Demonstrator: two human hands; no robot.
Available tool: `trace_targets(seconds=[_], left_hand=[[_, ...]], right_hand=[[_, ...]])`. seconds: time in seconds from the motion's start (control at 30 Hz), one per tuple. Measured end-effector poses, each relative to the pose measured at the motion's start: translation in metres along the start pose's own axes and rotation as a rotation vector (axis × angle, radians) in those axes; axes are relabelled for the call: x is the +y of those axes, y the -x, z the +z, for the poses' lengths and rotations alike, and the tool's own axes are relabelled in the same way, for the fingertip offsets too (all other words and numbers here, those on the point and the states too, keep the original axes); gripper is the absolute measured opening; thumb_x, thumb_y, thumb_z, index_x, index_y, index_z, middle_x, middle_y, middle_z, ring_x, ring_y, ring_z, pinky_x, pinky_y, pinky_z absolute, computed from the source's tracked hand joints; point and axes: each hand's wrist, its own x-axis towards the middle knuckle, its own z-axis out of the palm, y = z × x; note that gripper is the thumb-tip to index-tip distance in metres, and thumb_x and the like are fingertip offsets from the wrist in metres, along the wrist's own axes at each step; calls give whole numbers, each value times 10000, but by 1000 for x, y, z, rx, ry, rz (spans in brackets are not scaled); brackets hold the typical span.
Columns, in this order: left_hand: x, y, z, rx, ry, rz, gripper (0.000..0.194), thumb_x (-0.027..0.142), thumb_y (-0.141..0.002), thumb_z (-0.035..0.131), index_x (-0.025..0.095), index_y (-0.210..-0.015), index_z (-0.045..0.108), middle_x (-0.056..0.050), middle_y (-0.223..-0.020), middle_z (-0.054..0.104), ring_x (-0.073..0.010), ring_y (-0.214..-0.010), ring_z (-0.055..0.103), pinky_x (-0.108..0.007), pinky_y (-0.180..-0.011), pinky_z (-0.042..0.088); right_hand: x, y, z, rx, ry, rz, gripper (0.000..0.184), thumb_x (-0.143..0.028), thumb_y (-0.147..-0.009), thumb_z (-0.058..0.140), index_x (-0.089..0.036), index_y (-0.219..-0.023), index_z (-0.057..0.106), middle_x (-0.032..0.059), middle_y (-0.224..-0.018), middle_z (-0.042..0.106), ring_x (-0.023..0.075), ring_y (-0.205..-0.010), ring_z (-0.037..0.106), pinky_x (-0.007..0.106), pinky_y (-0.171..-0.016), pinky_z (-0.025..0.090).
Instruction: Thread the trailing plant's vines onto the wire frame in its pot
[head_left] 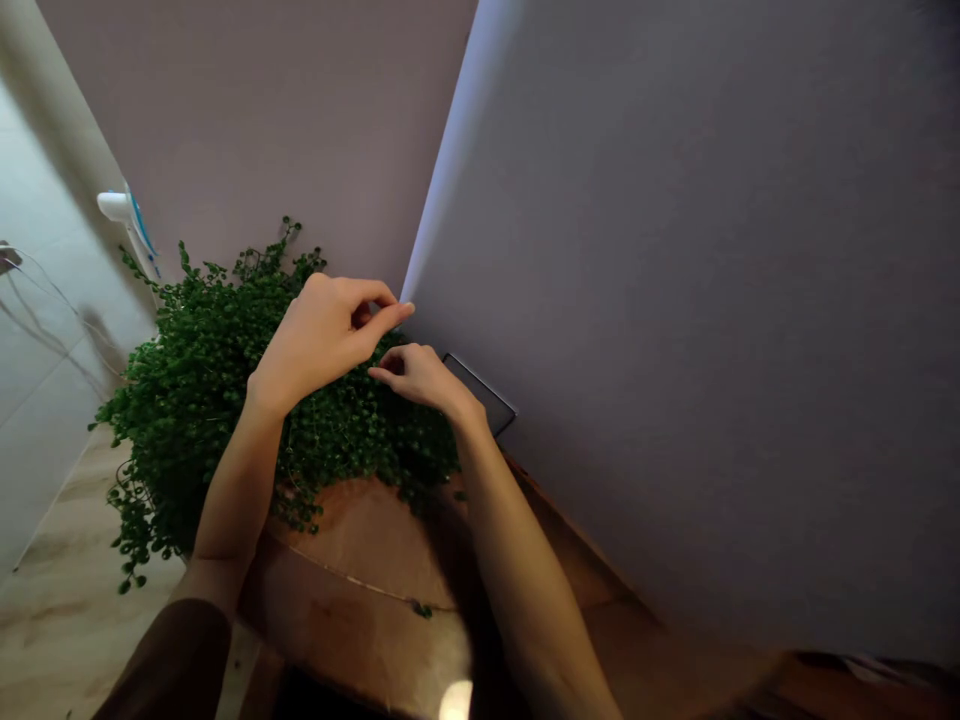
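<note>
Over a bushy trailing houseplant (187,365) with small round leaves, left hand (322,315) with thumb and forefinger pinched together; just beside and below, right hand (427,375) in a similar pinch. Cannot tell about anything thin between either pair of fingertips. Houseplant at the far left of a brown tabletop (360,625), near the wall corner; nearer, a small green sprig (422,608) on the tabletop.

Glossy wooden tabletop (360,640), matt wall (675,300)
</note>
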Motion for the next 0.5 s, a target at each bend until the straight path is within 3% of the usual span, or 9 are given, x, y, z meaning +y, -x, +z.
trace_targets(seconds=[0.1,0.2,0.3,0.4,0.5], left_hand=[[-1,-1,4,40,3,-13,248,346,-897,614,176,-756,726,22,-570,600,-101,-532,499,-251,-594,399],[-1,-2,3,145,34,-30,269,363,-909,596,178,-752,712,16,-586,618,-106,-534,512,-252,-590,411],[0,-2,2,209,47,-43,296,392,-912,586,178,-750,709,11,-572,614,-112,-528,513,-255,-580,410],[-2,-2,3,142,51,-64,310,401,-903,592,167,-736,708,6,-581,626,-112,-532,522,-253,-588,408],[-12,-4,11,-24,43,-118,293,406,-888,605,163,-756,704,-1,-598,651,-118,-542,540,-256,-603,410]], right_hand=[[-1,0,-6,72,-87,-25,180,-320,-847,614,-166,-753,622,18,-711,621,134,-641,514,281,-639,382],[-4,8,-24,168,-320,-72,210,-375,-855,597,-172,-799,595,-2,-726,555,117,-637,461,266,-614,369],[-10,17,-35,152,-531,-85,237,-410,-834,627,-179,-819,575,-28,-700,468,101,-600,390,256,-555,319],[-17,19,-34,98,-688,-85,265,-440,-830,635,-191,-831,545,-50,-683,404,91,-570,364,253,-537,309],[-23,16,-28,84,-715,-99,279,-466,-846,606,-198,-842,532,-50,-677,400,92,-565,382,254,-539,325]])
